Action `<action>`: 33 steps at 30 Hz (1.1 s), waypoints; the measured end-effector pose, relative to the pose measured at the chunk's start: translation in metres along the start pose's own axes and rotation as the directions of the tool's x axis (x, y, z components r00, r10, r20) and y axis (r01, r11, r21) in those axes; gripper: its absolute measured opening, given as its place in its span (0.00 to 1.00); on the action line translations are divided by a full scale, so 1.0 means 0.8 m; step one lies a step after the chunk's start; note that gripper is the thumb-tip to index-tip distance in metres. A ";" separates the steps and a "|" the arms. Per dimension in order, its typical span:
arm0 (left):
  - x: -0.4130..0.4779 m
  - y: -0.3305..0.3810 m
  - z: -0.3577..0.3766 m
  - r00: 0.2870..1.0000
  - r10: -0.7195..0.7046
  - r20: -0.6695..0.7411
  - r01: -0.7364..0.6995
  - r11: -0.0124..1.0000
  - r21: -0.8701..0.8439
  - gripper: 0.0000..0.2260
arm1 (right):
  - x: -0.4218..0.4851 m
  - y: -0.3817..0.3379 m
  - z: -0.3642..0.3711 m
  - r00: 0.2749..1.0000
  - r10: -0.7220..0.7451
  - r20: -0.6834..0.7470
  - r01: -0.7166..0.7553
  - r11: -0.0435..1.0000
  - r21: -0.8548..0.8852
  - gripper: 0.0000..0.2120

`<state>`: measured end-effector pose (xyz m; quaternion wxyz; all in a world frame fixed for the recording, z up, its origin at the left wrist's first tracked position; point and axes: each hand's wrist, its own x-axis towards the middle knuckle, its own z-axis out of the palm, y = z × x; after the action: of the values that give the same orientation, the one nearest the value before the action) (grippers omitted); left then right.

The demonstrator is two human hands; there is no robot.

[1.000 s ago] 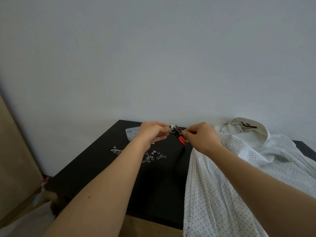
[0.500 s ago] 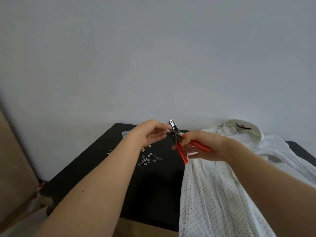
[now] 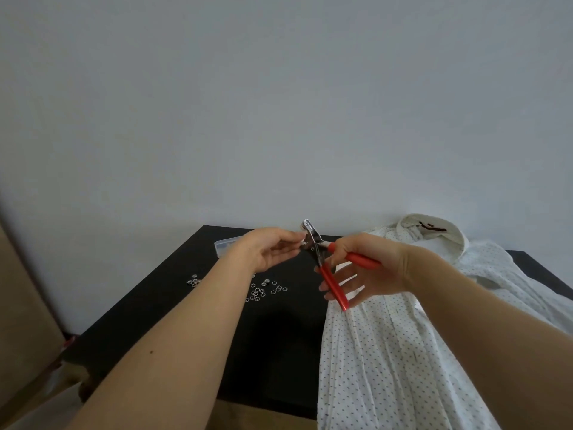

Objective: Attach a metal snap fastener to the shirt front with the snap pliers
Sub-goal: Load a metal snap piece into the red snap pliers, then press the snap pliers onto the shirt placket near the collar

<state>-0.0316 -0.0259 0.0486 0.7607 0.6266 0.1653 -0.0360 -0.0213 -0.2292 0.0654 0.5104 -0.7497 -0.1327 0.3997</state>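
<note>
A plain pale wall fills most of the head view; below it a black table [image 3: 173, 308] runs back to the wall, with something tan standing off its left side.

The spotted white shirt [image 3: 400, 361] lies on the right part of the table, collar towards the wall, its front hanging over the near edge. Loose snap parts [image 3: 263, 288] are scattered on the bare black top to the left, and a clear plastic box [image 3: 228, 245] sits behind them.

The right hand [image 3: 366, 271] grasps the snap pliers [image 3: 322, 259] by their red handles, which are spread apart, with the metal head raised above the table. The left hand [image 3: 268, 251] is pinched at that head, fingertips at the jaws; what it grips is too small to make out.

This looks like loading: a snap piece being seated in the pliers before they go to the cloth. Next the shirt front must be slipped between the jaws at the chosen spot, and the handles squeezed.

There is open air around both hands. The shirt's left edge lies just beneath the handles, and the scattered parts sit well in from the table's left edge.
</note>
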 end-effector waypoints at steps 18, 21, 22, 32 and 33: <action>0.008 -0.009 0.009 0.992 0.099 -0.078 -0.080 0.974 0.212 0.02 | 0.002 0.001 0.001 0.996 0.049 -0.069 -0.049 0.999 -0.005 0.29; 0.008 -0.009 0.012 0.991 0.109 -0.080 -0.087 0.967 0.239 0.02 | 0.000 0.002 0.002 0.995 0.055 -0.078 -0.056 0.998 -0.010 0.31; 0.008 -0.009 0.013 0.991 0.108 -0.077 -0.086 0.967 0.241 0.02 | 0.000 0.003 0.002 0.995 0.054 -0.080 -0.055 0.998 -0.012 0.31; 0.005 -0.011 0.040 0.996 0.081 -0.044 -0.067 0.965 0.254 0.07 | -0.026 0.010 -0.015 0.990 0.062 -0.130 -0.065 0.998 -0.020 0.26; 0.007 -0.012 0.044 0.995 0.087 -0.057 -0.068 0.958 0.278 0.09 | -0.032 0.011 -0.018 0.987 0.061 -0.147 -0.064 0.998 -0.018 0.25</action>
<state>-0.0215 -0.0612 0.0439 0.6608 0.7332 0.1602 -0.0071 -0.0289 -0.2584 0.0724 0.4976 -0.7865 -0.0757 0.3579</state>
